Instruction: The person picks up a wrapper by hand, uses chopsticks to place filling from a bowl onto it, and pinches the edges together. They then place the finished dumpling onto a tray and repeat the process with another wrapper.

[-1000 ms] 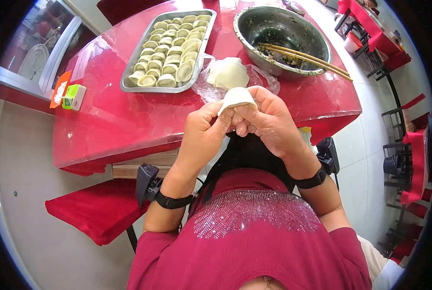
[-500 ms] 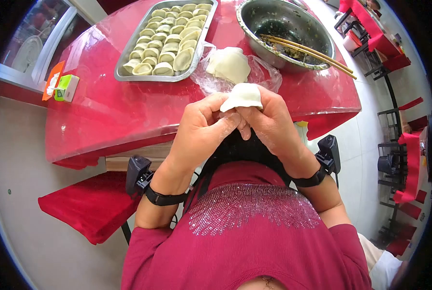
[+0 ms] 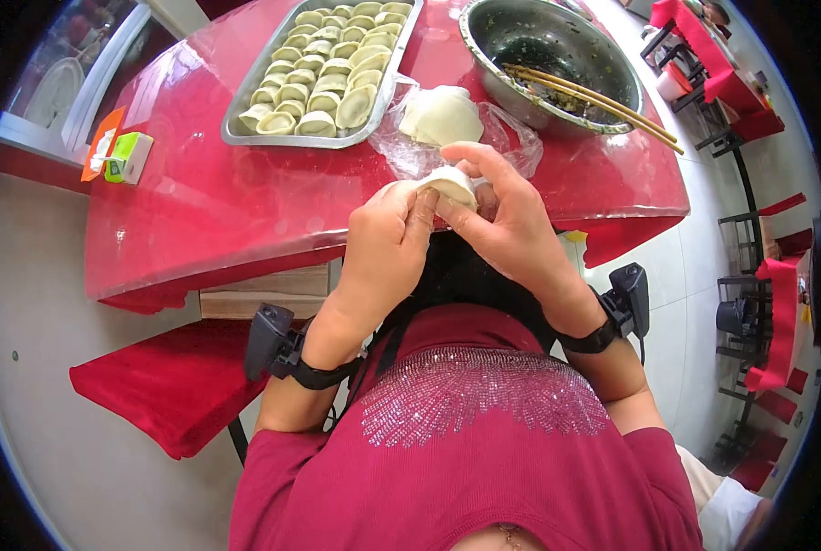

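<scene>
A pale folded dumpling (image 3: 451, 183) is held up over the table's near edge between both hands. My left hand (image 3: 387, 243) is closed on its left side, thumb pressed against the near face. My right hand (image 3: 511, 225) pinches the right side with the thumb, its index finger raised and curved above the dough. Just beyond the hands, a stack of dough wrappers (image 3: 441, 116) lies on a clear plastic bag (image 3: 396, 151). The underside of the dumpling and some fingertips are hidden.
A metal tray (image 3: 229, 129) of dumplings in rows stands at the back left. At the back right is a steel bowl (image 3: 484, 69) with filling remnants, chopsticks (image 3: 603, 99) across its rim. A tissue pack (image 3: 128, 158) sits on the red table (image 3: 190, 216) at left.
The dumpling has tilted and lowered slightly between the hands. My right index finger has lifted and spread away from the dough; my left thumb has turned upward onto it.
</scene>
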Demonstrator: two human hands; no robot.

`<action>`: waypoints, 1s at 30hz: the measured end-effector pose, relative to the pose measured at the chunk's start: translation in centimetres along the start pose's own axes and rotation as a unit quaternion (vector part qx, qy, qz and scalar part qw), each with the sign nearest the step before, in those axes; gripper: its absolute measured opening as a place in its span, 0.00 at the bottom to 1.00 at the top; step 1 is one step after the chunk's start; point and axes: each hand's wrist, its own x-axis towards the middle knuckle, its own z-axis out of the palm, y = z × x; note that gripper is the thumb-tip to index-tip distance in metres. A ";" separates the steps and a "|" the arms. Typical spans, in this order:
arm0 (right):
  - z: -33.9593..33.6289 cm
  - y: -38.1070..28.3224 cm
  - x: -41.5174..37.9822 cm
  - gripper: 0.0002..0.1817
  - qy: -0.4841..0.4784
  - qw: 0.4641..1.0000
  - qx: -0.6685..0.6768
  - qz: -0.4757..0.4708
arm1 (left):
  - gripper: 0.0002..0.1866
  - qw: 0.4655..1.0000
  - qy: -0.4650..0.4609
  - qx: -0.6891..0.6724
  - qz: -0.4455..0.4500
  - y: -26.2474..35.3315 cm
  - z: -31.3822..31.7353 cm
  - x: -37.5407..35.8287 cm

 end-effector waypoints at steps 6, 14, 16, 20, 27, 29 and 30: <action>0.4 0.1 -0.1 0.15 0.000 0.993 0.119 0.019 | 0.09 0.992 0.023 0.104 0.065 0.3 0.0 0.1; -0.2 -0.4 -0.2 0.14 -0.050 0.985 0.152 0.070 | 0.04 0.949 0.101 0.212 0.210 0.4 -0.3 0.8; -0.2 -0.4 -0.4 0.14 -0.058 0.984 0.147 0.080 | 0.04 0.913 0.097 0.290 0.269 0.2 -0.4 0.7; -0.1 -0.3 -0.5 0.15 -0.057 0.980 0.179 0.070 | 0.04 0.904 0.106 0.307 0.276 0.3 -0.6 0.8; 0.0 0.1 -0.4 0.16 -0.063 0.976 0.204 0.037 | 0.13 0.997 0.015 -0.032 0.072 0.4 -0.2 0.4; -0.1 -0.5 -0.7 0.16 -0.051 0.973 0.221 0.044 | 0.14 0.995 -0.015 -0.013 0.099 0.3 -0.3 0.3; 0.0 -0.7 -0.8 0.16 -0.042 0.969 0.237 0.051 | 0.13 0.993 -0.004 -0.120 -0.009 0.7 -0.5 0.2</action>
